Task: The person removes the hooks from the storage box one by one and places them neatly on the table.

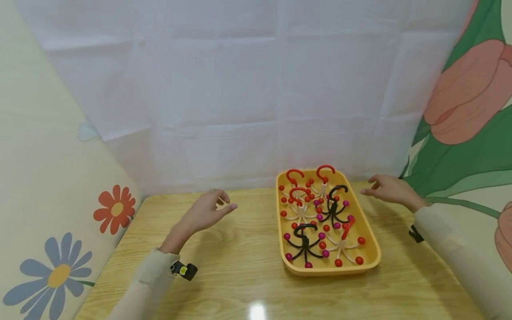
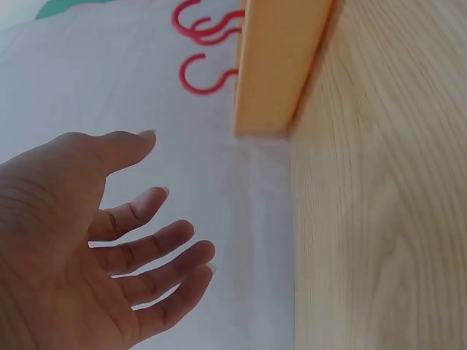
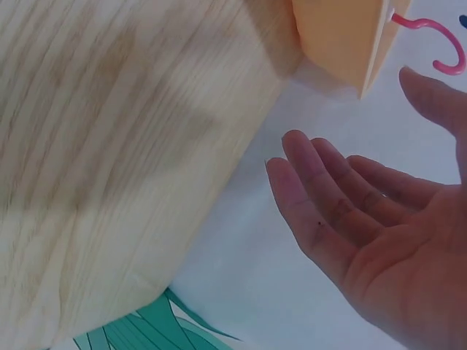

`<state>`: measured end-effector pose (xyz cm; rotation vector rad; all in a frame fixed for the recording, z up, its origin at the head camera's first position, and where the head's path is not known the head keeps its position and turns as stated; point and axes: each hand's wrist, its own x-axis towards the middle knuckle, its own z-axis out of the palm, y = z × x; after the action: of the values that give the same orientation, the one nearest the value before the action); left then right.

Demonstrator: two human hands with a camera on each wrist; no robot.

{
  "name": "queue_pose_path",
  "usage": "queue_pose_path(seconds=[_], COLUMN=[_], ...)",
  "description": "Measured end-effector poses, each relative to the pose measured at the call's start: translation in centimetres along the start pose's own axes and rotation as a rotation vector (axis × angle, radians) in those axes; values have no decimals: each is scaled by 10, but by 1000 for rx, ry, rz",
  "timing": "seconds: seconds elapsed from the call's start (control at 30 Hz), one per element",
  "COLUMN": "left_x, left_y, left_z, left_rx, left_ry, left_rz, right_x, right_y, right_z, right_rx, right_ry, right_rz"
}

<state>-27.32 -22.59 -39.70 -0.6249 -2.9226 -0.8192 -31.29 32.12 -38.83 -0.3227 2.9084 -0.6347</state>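
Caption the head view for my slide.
Left hand and right hand flank a yellow tray of hooked, ball-tipped pieces.

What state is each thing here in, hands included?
Left hand: empty, fingers loosely bent
Right hand: empty, fingers loosely bent
Tray: uncovered, resting on the table
Red-hooked pieces: four, inside, hooks up
Black pieces: two, inside, hooks up
Sheet: creased

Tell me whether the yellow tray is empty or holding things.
The yellow tray is holding things: two black hooks and four white hooks with red tops stand inside its walls.
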Motion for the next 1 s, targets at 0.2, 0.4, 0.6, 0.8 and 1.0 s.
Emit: queue_pose_path(seconds=[0.2, 0.4, 0.6, 0.8, 1.0], left_x=[5, 10, 12, 12, 14], left_y=[15, 30, 44, 59, 77], left_z=[5, 11, 21, 33, 43], left_rx=[-150, -233, -305, -382, -477], left_ry=[-38, -36, -48, -97, -174], left_rz=[24, 7, -52, -64, -51], right_x=[4, 1, -1, 3, 6], right_y=[1, 4, 8, 6, 4], right_z=[5, 9, 14, 19, 21], right_rx=[151, 322, 471, 660, 775], right_ry=[-43, -71, -149, -229, -227], right_rz=[36, 76, 79, 119, 194])
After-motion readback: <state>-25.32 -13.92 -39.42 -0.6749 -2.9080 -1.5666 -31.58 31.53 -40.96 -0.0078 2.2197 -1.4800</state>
